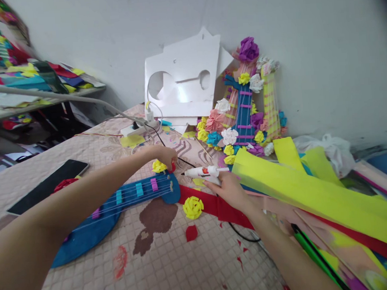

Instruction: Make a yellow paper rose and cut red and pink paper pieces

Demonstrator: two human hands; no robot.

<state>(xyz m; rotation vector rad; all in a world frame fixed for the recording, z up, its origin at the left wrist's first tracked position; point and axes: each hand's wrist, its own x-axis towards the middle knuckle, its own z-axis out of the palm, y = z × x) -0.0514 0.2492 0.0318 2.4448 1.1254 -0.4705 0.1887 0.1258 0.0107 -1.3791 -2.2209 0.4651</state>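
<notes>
My left hand [166, 156] reaches across the table with its fingers pinched on a small red paper petal [171, 167]. It is right beside a yellow paper flower [159, 166] at the head of a blue toy guitar [130, 195] with white strings and pink and turquoise strips. My left forearm hides part of the guitar body. A white glue gun [202, 171] lies sideways in my right hand [228, 189], its dark nozzle toward the left hand. A second yellow paper flower [193, 207] and a loose red petal [191, 233] lie nearer me.
Red paper [225, 207] and yellow crepe strips [304, 190] spread to the right, near green-handled scissors [316, 251]. Flower-covered toy guitars [242, 110] and white cut-out boards [187, 60] lean on the wall. A black tablet [46, 188] and power strip [135, 129] are left.
</notes>
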